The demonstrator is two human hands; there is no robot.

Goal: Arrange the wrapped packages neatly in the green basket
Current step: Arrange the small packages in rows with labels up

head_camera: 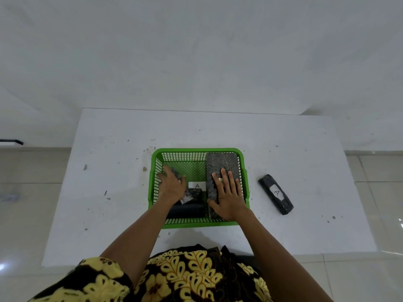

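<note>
Perforated green plastic basket [239,151] — glossy dark-wrapped package [275,194], white paper label [276,192] — matt white table [113,162]

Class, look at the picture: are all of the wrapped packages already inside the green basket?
No: one dark wrapped package with a white label lies on the table, to the right of the green basket.

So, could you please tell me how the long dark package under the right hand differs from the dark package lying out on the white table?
The long fern-patterned package sits inside the green plastic basket, along its right wall; the black wrapped package lies outside it on the white table. The first is wider, lies under the flat right hand and looks squared to the basket; the second lies untouched and slanted. Both are dark and oblong.
</note>
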